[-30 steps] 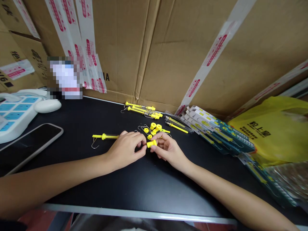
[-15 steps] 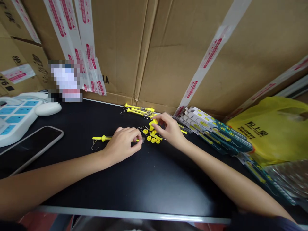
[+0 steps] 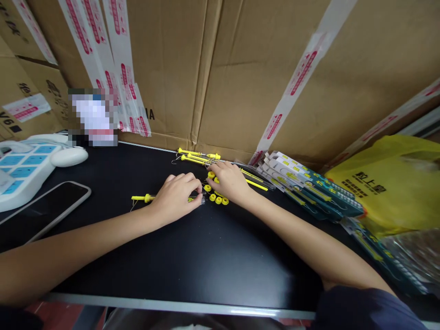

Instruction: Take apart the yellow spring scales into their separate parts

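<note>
A slim yellow tool with a clear tube and a wire hook (image 3: 147,198) lies on the black table (image 3: 220,256), partly covered by my left hand (image 3: 177,195). The fingers of that hand are curled, thumb and index pinched close by the tube's right end; what is between them is too small to make out. My right hand (image 3: 230,181) reaches palm down over a small heap of yellow ring-like caps (image 3: 218,200), fingers stretched out. One yellow piece (image 3: 211,175) shows beside its fingertips. Its palm hides part of the heap.
More yellow hooked tools (image 3: 197,158) lie at the back by the cardboard (image 3: 165,68). Stacked packages (image 3: 302,183) and a yellow bag (image 3: 395,183) stand right. Left are a phone (image 3: 48,208), a power strip (image 3: 30,165) and a white rounded object (image 3: 68,156).
My right hand has come down and slightly left over the yellow parts, its pinch on a yellow piece loosened. My left fingers have lifted a little from the tube.
</note>
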{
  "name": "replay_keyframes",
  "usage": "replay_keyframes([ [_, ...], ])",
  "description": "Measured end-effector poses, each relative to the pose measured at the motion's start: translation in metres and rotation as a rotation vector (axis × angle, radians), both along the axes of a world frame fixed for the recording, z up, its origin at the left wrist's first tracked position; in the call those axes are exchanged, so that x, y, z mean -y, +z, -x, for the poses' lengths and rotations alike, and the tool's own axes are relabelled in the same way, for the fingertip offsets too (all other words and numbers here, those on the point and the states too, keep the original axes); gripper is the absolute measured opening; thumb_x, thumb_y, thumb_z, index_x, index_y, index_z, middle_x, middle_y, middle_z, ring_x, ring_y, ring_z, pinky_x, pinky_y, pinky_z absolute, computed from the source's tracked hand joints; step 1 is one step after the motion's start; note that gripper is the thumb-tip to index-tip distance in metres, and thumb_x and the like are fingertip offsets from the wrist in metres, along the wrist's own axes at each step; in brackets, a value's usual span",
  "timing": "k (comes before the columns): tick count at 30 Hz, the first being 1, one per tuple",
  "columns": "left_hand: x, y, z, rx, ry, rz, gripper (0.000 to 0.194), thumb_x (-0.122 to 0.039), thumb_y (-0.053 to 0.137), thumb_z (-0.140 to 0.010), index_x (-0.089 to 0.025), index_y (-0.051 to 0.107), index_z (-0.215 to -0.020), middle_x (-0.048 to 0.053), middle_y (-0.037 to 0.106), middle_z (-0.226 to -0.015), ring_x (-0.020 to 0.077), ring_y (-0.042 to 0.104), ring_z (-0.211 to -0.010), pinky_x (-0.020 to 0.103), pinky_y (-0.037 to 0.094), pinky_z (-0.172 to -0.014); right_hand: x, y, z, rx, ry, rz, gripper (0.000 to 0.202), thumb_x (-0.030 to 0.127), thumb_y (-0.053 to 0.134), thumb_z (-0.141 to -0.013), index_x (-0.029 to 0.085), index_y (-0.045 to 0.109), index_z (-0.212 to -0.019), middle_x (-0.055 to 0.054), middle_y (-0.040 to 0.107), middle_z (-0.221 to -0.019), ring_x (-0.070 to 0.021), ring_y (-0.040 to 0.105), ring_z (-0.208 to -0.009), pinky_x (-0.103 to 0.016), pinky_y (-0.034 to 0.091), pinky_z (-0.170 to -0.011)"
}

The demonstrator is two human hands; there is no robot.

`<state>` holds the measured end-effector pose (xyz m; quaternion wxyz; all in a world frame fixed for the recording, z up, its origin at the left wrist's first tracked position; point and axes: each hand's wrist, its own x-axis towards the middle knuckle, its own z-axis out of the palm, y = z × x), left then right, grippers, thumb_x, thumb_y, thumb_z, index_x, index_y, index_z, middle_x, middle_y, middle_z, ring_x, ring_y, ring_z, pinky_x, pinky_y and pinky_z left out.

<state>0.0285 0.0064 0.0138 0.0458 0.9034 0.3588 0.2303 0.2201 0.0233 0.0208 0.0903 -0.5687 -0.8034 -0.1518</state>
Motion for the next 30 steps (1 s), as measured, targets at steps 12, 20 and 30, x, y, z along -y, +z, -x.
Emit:
replay_keyframes([
  [12, -0.011, 0.005, -0.026, -0.130, -0.028, -0.077, 0.012, -0.025, 0.049, -0.082, -0.019, 0.060, -0.080, 0.002, 0.057, -0.085, 0.0184, 0.052, -0.082, 0.032, 0.032, -0.072, 0.071, -0.007, -0.042, -0.231, 0.063, -0.051, 0.020, 0.028, 0.053, -0.087, 0.020, 0.057, -0.104, -0.007, 0.061, -0.096, -0.0239, 0.053, -0.091, -0.035, 0.039, -0.078],
  [20, -0.018, 0.006, -0.031, -0.126, -0.003, -0.005, 0.016, -0.029, 0.049, -0.083, -0.019, 0.062, -0.080, 0.003, 0.057, -0.084, 0.0204, 0.054, -0.084, 0.034, 0.034, -0.076, 0.073, -0.013, -0.044, -0.295, 0.126, -0.008, 0.018, 0.025, 0.051, -0.087, 0.021, 0.059, -0.102, -0.007, 0.061, -0.095, -0.0231, 0.053, -0.089, -0.035, 0.039, -0.077],
  [30, -0.018, -0.001, 0.018, -0.128, -0.125, 0.021, 0.026, -0.040, 0.051, -0.082, -0.022, 0.057, -0.100, 0.002, 0.057, -0.100, 0.0202, 0.052, -0.095, 0.033, 0.037, -0.082, 0.077, -0.020, -0.038, -0.281, 0.156, 0.063, 0.016, 0.023, 0.050, -0.087, 0.020, 0.060, -0.100, -0.006, 0.061, -0.098, -0.0216, 0.051, -0.090, -0.033, 0.037, -0.075],
])
